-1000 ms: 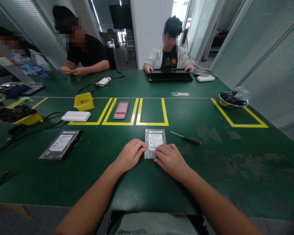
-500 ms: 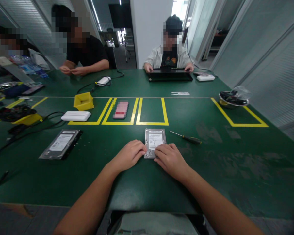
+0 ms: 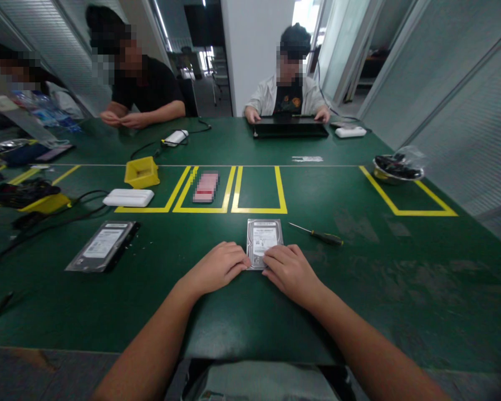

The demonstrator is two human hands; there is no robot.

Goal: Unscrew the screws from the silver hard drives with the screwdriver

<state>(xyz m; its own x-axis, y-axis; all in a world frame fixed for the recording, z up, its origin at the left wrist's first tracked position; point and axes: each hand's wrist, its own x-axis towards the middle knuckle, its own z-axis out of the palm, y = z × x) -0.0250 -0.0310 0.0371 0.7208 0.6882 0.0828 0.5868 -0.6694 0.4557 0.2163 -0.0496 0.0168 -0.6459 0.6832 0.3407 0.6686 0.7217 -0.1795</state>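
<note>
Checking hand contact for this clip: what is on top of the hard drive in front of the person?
The hard drive lies flat, its white label visible. The right hand rests its fingertips on the near edge; the left hand touches the near-left corner. The near edge beneath them is covered.

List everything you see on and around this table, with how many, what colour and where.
hard drive: 1, silver with white label, near centre, under both hands
second hard drive: 1, silver-black, near left
screwdriver: 1, dark handle, right of centre drive
yellow bin: 1, mid left
white box: 1, beside the bin
yellow tape boxes: three, middle of table
bowl: 1, metal, far right
laptop: 1, black, far side
table: 1, green
co-workers: three, far side and left
left hand: touching drive's near left corner
right hand: resting on drive's near right edge
</note>
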